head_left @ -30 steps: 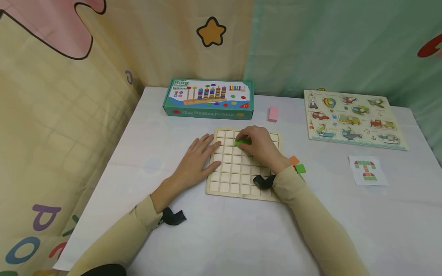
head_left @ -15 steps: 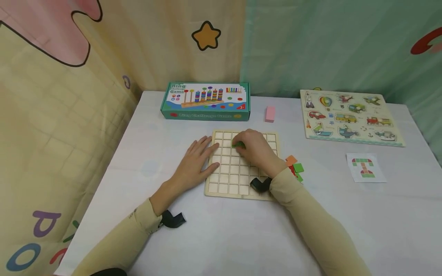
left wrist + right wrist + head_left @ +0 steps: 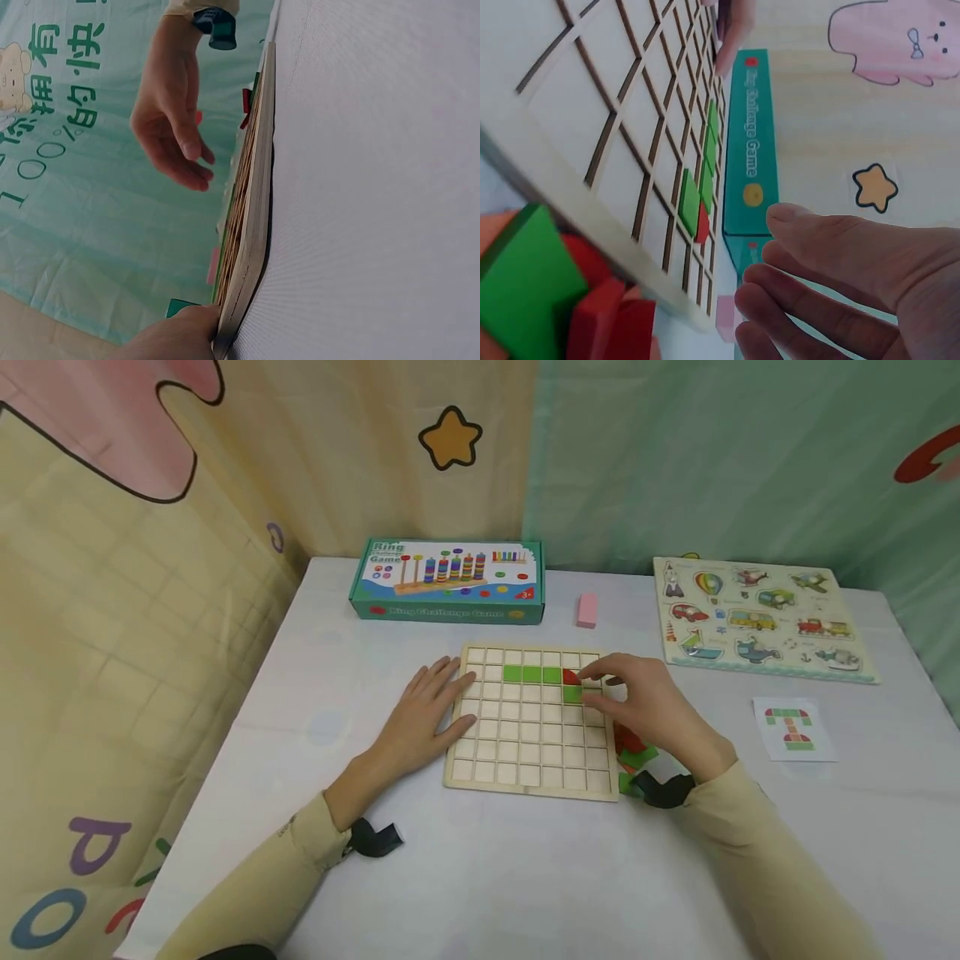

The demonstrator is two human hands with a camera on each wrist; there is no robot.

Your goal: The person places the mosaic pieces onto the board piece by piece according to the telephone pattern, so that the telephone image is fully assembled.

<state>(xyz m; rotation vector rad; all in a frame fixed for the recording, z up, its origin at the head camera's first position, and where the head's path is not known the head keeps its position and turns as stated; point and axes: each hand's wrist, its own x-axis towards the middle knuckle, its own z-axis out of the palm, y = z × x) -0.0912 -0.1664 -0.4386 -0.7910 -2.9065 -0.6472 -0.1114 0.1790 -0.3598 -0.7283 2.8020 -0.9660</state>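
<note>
The wooden grid board (image 3: pixel 510 772) lies flat on the table. My left hand (image 3: pixel 420 722) rests at its left edge, fingers spread, with fingertips and thumb touching the rim. Three green square tiles (image 3: pixel 532 674) sit in a row in the grid. A red piece with a rounded corner (image 3: pixel 570 677) ends that row at the right, and another green tile (image 3: pixel 572 694) lies below it. My right hand (image 3: pixel 652 702) hovers over the board's right side, thumb and fingers apart. In the right wrist view nothing is between its fingers.
Loose red, orange and green pieces (image 3: pixel 532 277) lie beside the board's right edge, partly under my right hand. A pattern card (image 3: pixel 795 729) lies farther right. Behind stand a Ring Challenge Game box (image 3: pixel 450 581), a pink block (image 3: pixel 587 610) and a vehicle puzzle board (image 3: pixel 765 622).
My right hand has let go of the green tile at the row's left end and moved right. The pieces it covered now show. My left hand has stayed put.
</note>
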